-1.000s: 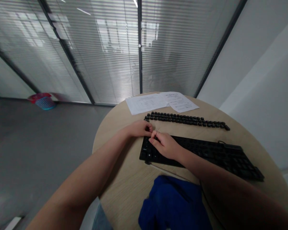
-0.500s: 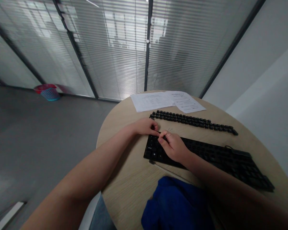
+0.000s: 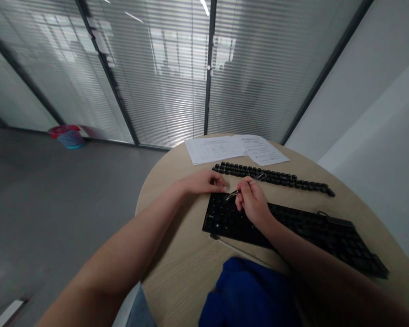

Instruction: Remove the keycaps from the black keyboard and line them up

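A black keyboard lies slantwise on the round wooden table. My right hand is closed on a thin wire tool, whose tip points down at the keyboard's upper left keys. The looped other end of the tool sticks out above the hand. At the keyboard's upper left corner rests my left hand, its fingers curled together; whether anything is between them is too small to tell. Behind the keyboard, loose black keycaps stand in rows on the table.
Printed papers lie at the table's far edge. A blue cloth is at the near edge, with a cable between it and the keyboard. A red and blue basket stands on the floor at the left.
My right hand has moved slightly up and right, away from my left hand, and the wire tool now shows clearly. The whole view has shifted a little.
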The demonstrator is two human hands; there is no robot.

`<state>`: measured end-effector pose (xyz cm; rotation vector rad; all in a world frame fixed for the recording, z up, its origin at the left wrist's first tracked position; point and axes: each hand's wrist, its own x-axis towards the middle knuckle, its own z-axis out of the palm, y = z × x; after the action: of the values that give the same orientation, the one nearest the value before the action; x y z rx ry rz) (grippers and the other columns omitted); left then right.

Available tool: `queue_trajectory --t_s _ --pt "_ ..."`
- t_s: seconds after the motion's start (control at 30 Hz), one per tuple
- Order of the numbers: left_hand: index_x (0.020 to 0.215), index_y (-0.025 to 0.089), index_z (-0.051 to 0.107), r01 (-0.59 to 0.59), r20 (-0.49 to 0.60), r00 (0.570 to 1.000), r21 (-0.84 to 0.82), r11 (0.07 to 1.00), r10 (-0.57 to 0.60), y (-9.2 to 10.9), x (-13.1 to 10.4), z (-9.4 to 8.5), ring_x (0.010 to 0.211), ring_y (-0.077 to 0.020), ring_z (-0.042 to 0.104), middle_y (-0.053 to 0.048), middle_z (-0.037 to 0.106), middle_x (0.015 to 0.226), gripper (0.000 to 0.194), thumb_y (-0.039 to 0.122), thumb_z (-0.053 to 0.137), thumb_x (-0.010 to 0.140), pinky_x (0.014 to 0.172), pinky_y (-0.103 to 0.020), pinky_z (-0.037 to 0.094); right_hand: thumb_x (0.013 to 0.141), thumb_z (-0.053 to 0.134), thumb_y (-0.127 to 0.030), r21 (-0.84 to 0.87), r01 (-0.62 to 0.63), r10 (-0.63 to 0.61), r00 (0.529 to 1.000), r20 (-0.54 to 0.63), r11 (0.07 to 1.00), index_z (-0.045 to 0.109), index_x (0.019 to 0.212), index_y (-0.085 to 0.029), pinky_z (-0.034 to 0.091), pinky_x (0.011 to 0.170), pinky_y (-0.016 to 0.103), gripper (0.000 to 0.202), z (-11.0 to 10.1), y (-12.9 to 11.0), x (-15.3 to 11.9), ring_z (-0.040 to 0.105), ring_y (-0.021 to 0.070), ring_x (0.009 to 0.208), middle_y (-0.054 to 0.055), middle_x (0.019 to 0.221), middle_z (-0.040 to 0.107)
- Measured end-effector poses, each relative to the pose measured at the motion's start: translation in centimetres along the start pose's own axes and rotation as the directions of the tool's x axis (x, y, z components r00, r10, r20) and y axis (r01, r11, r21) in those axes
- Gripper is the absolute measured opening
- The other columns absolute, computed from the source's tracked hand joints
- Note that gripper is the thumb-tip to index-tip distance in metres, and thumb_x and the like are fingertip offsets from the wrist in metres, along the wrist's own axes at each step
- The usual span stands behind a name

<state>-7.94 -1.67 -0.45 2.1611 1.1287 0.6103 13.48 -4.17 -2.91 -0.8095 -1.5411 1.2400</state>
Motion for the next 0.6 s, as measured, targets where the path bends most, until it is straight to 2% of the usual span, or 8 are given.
queue_trajectory --t_s 0.1,0.27,0.37,0.6 --pt "0.099 0.018 0.073 -0.032 -0.081 0.996 -0.100 0.994 0.024 0.6 -0.3 -0.7 0.076 -0.0146 0.061 -0.002 0.071 0.084 0.024 0.032 0.070 0.081 0.069 -0.028 0.045 0.087 0.055 -0.066 0.144 -0.086 0.100 0.991 -0.089 0.986 0.047 0.080 -0.023 0.024 0.032 0.017 0.045 0.1 -0.3 0.9 0.041 0.0066 0.032 -0.011 0.047 0.041" --pt "0.104 0.021 0.074 -0.065 -0.037 0.997 -0.118 0.991 0.061 2.0 -0.4 -0.8 0.075 -0.0137 0.060 -0.002 0.072 0.090 0.027 0.031 0.074 0.079 0.068 -0.028 0.047 0.082 0.060 -0.068 0.361 -0.208 0.271 0.953 -0.135 0.909 0.047 0.081 -0.023 0.017 0.029 0.016 0.047 0.2 -0.7 1.7 0.040 0.0070 0.029 -0.011 0.045 0.042" --pt "0.105 0.022 0.074 -0.091 -0.001 0.996 -0.119 0.989 0.091 2.7 -0.3 -0.4 0.077 -0.0138 0.061 -0.002 0.072 0.093 0.026 0.030 0.073 0.080 0.069 -0.027 0.047 0.081 0.061 -0.067 0.411 -0.233 0.308 0.943 -0.125 0.882 0.047 0.082 -0.023 0.016 0.029 0.016 0.047 0.1 -0.9 1.9 0.041 0.0074 0.029 -0.011 0.044 0.042" --pt "0.095 0.018 0.073 -0.095 -0.010 0.995 -0.087 0.992 0.095 4.2 -0.2 -0.2 0.072 -0.0132 0.060 -0.001 0.068 0.079 0.019 0.031 0.071 0.082 0.065 -0.026 0.046 0.083 0.060 -0.067 0.438 -0.272 0.347 0.932 -0.100 0.857 0.046 0.082 -0.023 0.016 0.030 0.016 0.046 0.0 -1.1 1.9 0.041 0.0074 0.029 -0.011 0.044 0.043"
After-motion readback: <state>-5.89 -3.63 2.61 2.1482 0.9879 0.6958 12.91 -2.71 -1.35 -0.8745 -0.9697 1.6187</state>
